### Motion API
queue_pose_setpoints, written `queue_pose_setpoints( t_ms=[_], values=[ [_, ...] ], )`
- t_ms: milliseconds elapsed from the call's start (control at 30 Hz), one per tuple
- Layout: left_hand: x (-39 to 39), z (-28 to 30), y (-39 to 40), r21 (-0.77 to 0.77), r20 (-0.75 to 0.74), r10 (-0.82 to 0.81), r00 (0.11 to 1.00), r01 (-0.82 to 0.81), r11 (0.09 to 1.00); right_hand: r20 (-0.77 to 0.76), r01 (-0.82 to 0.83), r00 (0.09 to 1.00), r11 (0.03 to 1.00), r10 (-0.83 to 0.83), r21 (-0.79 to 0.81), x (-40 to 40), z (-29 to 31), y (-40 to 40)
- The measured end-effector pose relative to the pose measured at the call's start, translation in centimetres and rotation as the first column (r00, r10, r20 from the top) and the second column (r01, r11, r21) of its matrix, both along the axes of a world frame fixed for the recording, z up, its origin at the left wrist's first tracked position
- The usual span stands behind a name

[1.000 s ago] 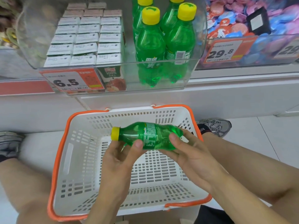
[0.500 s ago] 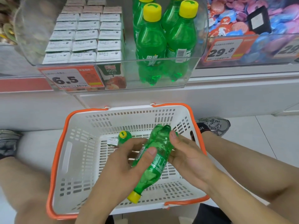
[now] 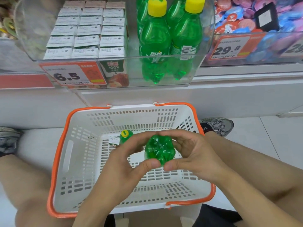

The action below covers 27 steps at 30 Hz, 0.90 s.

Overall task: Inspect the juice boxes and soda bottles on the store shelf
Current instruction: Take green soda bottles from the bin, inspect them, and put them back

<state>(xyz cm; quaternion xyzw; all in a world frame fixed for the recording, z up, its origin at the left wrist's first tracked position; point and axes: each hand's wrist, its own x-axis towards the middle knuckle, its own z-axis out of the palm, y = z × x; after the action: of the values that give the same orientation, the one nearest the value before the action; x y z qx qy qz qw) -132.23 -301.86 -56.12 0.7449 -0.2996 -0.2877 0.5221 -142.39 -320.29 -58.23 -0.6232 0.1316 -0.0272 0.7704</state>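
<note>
Currently the person is inspecting a small green plastic soda bottle, holding it end-on over the white slotted shopping basket with orange rim so that its lobed base is facing up toward the camera. Both hands are gripping it: the left hand is curling round its left side with the thumb pressing just under the base, and the right hand is cupping the right side, thumb tip nearly meeting the other thumb. Fingertips of both hands are almost touching above the bottle.

Judging from this pose, the step in hand is checking the bottom of the bottle. The next move probably calls for turning it again or setting it down, keeping a firm hold on the smooth wall, since it could slip.

What is showing of the bottle looks clean, translucent green and undented; its cap and label are hidden from view.

Beyond the left hand's fingers, a second green bottle with yellow cap is lying in the basket beside a small packet. Farther ahead of both hands, above the basket, green soda bottles with yellow caps are standing upright in a clear shelf bin, with white-topped juice boxes in 3 rows just to their left.
</note>
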Motion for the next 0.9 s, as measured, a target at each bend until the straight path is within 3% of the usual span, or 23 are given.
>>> queue_pose_setpoints(
  t_ms=[200,500,700,900],
  values=[
    [0.1,-0.9,-0.1,-0.024,0.002,0.073,0.997,-0.073,0.997,0.006,-0.007,1.000,0.979,0.008,-0.204,-0.3,0.4,-0.3],
    [-0.2,-1.0,-0.3,-0.075,-0.012,0.021,1.000,-0.022,0.997,-0.020,-0.008,1.000,0.971,0.003,-0.240,-0.6,0.3,-0.5],
    [-0.4,-0.4,-0.4,-0.009,0.000,-0.060,0.998,0.060,0.998,-0.010,0.055,0.998,0.980,-0.058,-0.189,-0.5,0.0,-0.3],
    [-0.8,-1.1,-0.8,-0.077,-0.136,0.147,0.980,-0.158,0.984,-0.010,0.055,0.998,0.985,-0.057,-0.166,0.0,-0.2,0.3]
  ],
)
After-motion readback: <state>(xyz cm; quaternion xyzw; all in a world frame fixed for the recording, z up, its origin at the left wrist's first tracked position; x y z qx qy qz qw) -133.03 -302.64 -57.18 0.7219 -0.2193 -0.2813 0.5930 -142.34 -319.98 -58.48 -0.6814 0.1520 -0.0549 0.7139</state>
